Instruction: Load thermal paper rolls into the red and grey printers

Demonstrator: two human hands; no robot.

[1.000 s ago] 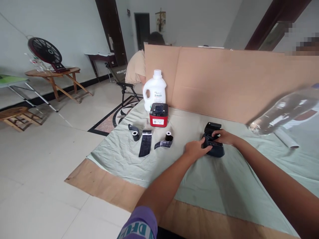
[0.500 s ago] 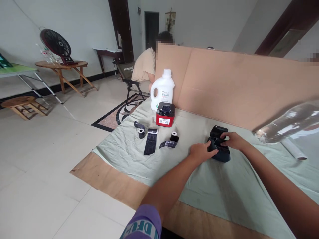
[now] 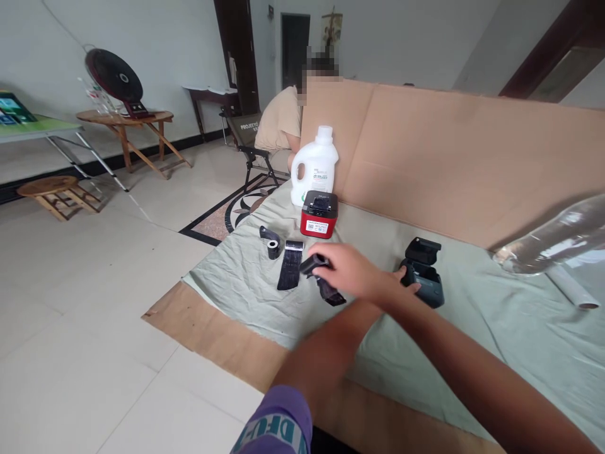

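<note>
Dark roll point(image 3: 310, 265) pinched in the right hand point(image 3: 350, 271), raised a bit over the cloth point(image 3: 378, 233), near the middle of the table; fingers curled around it. A dark strip point(image 3: 331, 294) hangs or lies just under that hand; can't tell if it's joined to the roll. Right forearm crosses over the left one.

Left hand point(image 3: 401, 275) is on the black device point(image 3: 431, 292), thumb and fingers gripping its left side; rest of the hand hidden by the right forearm. Device sits on the cloth, lid point(image 3: 424, 250) flipped up, compartment open to view; inside too dark to make out contents.

Left of the right hand: flat black strip with a pale-edged roll end point(image 3: 289, 268), then a small black roll point(image 3: 273, 250) standing, white core showing, loose tail behind it.

Behind these: red-and-black box point(image 3: 319, 217), upright, white label on front, dark panel on top. Just behind it, white jug point(image 3: 321, 161), capped, upright; opaque, contents hidden. Cardboard panel point(image 3: 463, 157) stands along the back. Right side: clear plastic wrap point(image 3: 543, 246), bulky, contents unclear, next to a white tube point(image 3: 574, 291), open end facing out.

Beyond, a seated person point(image 3: 278, 123) in beige; fan point(image 3: 114, 74) on a wooden table point(image 3: 151, 118), clear bottles beside it.
</note>
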